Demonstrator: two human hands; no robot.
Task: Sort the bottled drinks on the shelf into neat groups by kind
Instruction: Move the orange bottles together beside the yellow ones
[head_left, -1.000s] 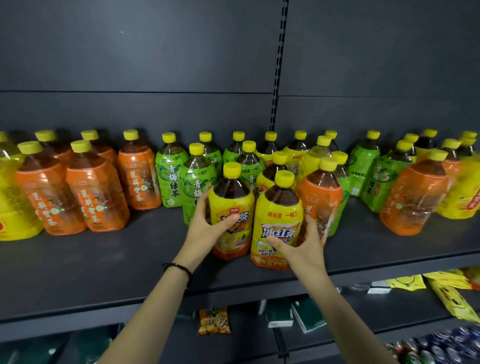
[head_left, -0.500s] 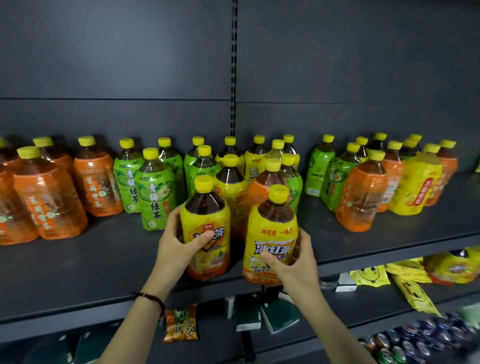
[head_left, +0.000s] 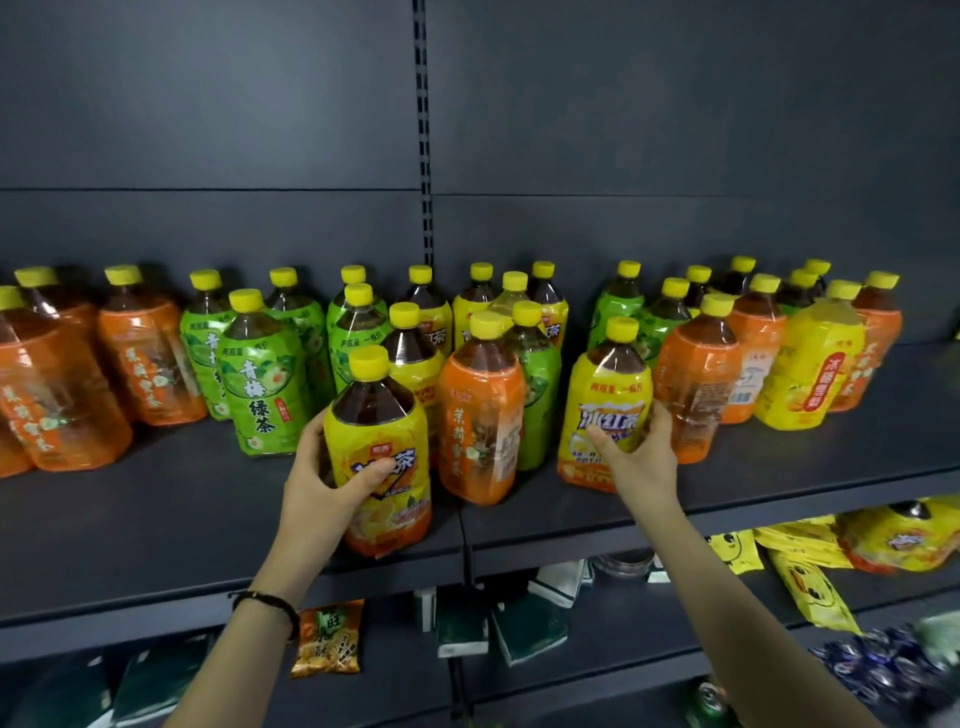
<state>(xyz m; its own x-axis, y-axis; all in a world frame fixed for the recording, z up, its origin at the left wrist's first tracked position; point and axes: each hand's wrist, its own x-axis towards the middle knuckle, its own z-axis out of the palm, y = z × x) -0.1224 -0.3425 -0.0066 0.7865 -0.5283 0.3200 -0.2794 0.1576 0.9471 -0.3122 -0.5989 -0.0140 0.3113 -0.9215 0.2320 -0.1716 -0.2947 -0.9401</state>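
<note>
While standing on the dark shelf (head_left: 156, 525) among orange and green ones, held apart: left hand (head_left: 322, 483) clamped on one yellow-label bottle (head_left: 382, 462) of dark tea near the front edge, right hand (head_left: 636, 452) clamped on another yellow-label bottle (head_left: 605, 395), both upright, yellow-capped

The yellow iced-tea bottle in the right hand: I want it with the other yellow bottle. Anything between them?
Yes. An orange-labelled bottle stands upright between the right-hand bottle and the left-hand bottle, a green-labelled bottle behind it.
</note>
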